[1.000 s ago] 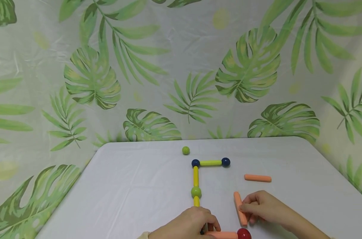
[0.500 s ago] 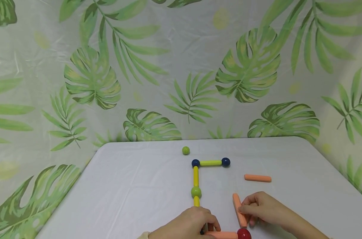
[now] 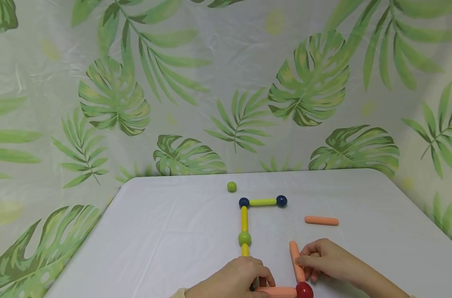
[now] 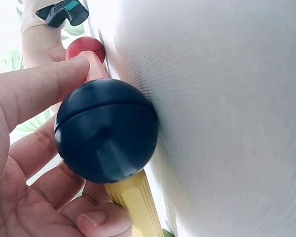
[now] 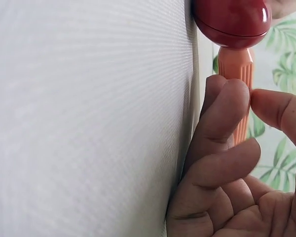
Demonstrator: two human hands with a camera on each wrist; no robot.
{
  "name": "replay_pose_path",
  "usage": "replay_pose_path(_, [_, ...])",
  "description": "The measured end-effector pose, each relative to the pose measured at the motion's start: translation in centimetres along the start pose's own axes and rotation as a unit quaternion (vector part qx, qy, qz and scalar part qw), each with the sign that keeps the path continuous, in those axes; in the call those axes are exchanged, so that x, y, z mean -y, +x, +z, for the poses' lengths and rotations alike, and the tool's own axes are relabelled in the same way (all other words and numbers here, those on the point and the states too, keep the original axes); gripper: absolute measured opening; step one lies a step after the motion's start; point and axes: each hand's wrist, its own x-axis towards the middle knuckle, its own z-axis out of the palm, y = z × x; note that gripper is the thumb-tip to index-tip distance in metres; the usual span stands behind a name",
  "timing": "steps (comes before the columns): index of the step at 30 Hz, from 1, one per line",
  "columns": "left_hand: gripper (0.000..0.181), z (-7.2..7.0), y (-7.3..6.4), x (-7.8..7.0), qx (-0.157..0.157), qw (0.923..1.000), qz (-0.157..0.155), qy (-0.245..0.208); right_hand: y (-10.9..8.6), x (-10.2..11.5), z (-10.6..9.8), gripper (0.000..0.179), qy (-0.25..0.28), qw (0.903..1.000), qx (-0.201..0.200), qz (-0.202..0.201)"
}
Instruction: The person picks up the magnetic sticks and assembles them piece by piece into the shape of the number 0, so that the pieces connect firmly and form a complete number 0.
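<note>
My right hand (image 3: 328,260) pinches an orange ribbed stick (image 3: 294,253) between thumb and fingers. The near end of this stick meets a red ball (image 3: 304,289), as the right wrist view also shows. A second orange stick (image 3: 283,292) runs left from the red ball to a dark blue ball (image 4: 106,131). My left hand (image 3: 233,278) grips this second stick beside the blue ball, thumb along it. Its other fingers curl near a yellow stick (image 4: 138,202) joined to the same ball. In the head view the left hand hides most of the blue ball.
Ahead, the yellow rods lead through a green ball (image 3: 244,238) to a navy ball (image 3: 244,202), then a lime stick (image 3: 263,202) and another navy ball (image 3: 282,201). A loose orange stick (image 3: 321,220) and a small green ball (image 3: 231,186) lie on the white table (image 3: 166,231).
The right hand has brought its orange stick slightly left and nearer, until its end meets the red ball. The left hand has stayed in place.
</note>
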Motion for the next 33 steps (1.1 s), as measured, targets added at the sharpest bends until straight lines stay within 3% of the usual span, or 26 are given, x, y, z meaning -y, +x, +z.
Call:
replay_pose_path(10, [0.012, -0.3, 0.2, 0.0, 0.008, 1.0000, 0.000, 0.003, 0.0, 0.0, 0.0, 0.029, 0.020, 0.9997, 0.007, 0.009])
replay_pose_path(17, [0.013, -1.6, -0.1, 0.1, 0.005, 0.9987, -0.003, -0.051, 0.0, 0.0, 0.0, 0.027, 0.035, 0.9992, 0.018, 0.005])
replay_pose_path(24, [0.015, -4.8, 0.3, 1.3, -0.054, 0.9974, -0.004, -0.048, 0.0, 0.1, 0.0, 0.026, 0.040, 0.9990, 0.022, 0.004])
replay_pose_path(29, [0.014, -7.7, 1.1, 3.7, -0.125, 0.9918, -0.006, -0.026, -0.1, 0.0, 0.0, 0.026, 0.042, 0.9989, 0.023, -0.001])
replay_pose_path(33, [0.014, -9.5, 2.1, 5.8, -0.187, 0.9819, -0.033, -0.008, -0.1, -0.2, 0.1, 0.027, 0.045, 0.9987, 0.025, -0.002])
